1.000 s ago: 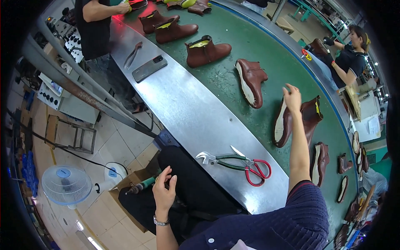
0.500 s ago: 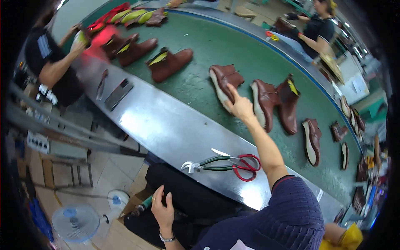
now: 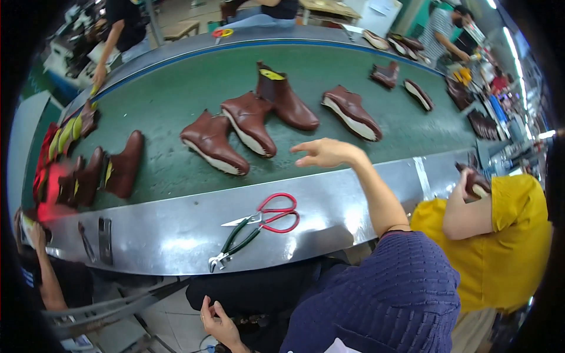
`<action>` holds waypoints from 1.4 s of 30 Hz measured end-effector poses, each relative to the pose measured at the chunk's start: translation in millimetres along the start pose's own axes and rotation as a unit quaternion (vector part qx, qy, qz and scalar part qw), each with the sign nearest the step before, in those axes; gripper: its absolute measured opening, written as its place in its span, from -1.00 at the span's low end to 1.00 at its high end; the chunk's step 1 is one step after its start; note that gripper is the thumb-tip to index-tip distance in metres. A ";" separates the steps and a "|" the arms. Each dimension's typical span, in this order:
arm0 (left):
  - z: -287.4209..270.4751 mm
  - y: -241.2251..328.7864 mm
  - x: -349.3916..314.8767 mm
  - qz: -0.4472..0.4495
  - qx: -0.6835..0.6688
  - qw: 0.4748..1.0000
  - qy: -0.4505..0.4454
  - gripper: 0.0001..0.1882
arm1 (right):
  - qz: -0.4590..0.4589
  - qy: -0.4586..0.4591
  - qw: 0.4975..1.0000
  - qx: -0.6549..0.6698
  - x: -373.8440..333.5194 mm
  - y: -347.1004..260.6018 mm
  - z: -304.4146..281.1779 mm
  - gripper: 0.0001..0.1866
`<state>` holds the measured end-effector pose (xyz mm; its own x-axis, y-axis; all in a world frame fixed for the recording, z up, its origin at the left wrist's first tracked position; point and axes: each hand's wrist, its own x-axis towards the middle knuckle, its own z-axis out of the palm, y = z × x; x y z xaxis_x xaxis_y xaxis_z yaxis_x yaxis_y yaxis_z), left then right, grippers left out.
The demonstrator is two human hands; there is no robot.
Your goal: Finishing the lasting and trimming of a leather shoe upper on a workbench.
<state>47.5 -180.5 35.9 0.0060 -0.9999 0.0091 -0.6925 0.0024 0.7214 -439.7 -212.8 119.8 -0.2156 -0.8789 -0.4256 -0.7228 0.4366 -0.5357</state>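
Right hand [image 3: 325, 153] empty and fingers loosely spread, I hold it out over the green belt [image 3: 194, 85], near its edge; my left hand [image 3: 221, 325], half-curled and also empty, is held low. Between the belt and me runs a shiny metal ledge [image 3: 156, 226]. On the belt, three brown boots [image 3: 246, 116] show me their pale soles: two left of my right hand, one to its right, none touched. An upright boot [image 3: 289, 105], yellow inside, stands beside the middle one. Red-handled scissors [image 3: 292, 197] lie on the ledge, overlapping green-handled pliers [image 3: 245, 241].
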 end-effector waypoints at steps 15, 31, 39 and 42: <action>-2.2 16.6 -7.1 0.024 -0.020 0.999 0.013 -0.73 | -0.371 -0.022 0.927 -0.046 178.9 -221.2 115.1 -0.49; 12.8 13.6 -46.3 -0.116 -0.059 0.986 0.108 -0.76 | -0.399 0.290 0.857 0.151 314.4 -381.8 227.8 -0.65; -16.4 27.7 -67.4 -0.049 -0.065 0.988 0.134 -0.76 | -0.464 0.247 0.838 0.145 269.8 -328.6 131.8 -0.75; -26.9 30.9 -70.8 -0.038 -0.064 0.988 0.136 -0.74 | -0.500 0.156 0.813 0.254 196.8 -345.0 94.9 -0.76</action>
<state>45.1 -109.4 76.2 0.2604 -0.9574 0.1250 -0.5863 -0.0539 0.8083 -170.5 -518.2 151.6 0.0994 -0.8151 0.5707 -0.2930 -0.5721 -0.7660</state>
